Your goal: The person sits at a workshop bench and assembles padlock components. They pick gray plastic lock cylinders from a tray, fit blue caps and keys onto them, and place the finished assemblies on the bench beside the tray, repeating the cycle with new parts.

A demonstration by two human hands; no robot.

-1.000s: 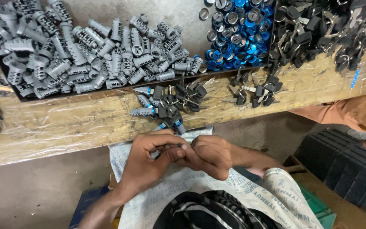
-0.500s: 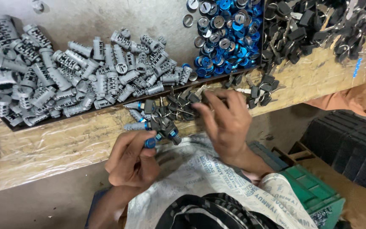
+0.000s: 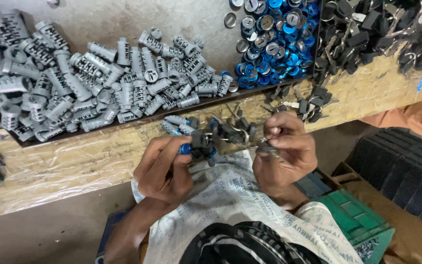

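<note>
Operator's hands and forearms, head-camera view

Left hand and right hand: both bare, no gloves, rings or wrist-worn items visible. Forearms are uncovered up to the lower frame edge; no sleeve shows. Nails are short. A white printed sack cloth covers the lap, above a black garment with white stripes.
</note>
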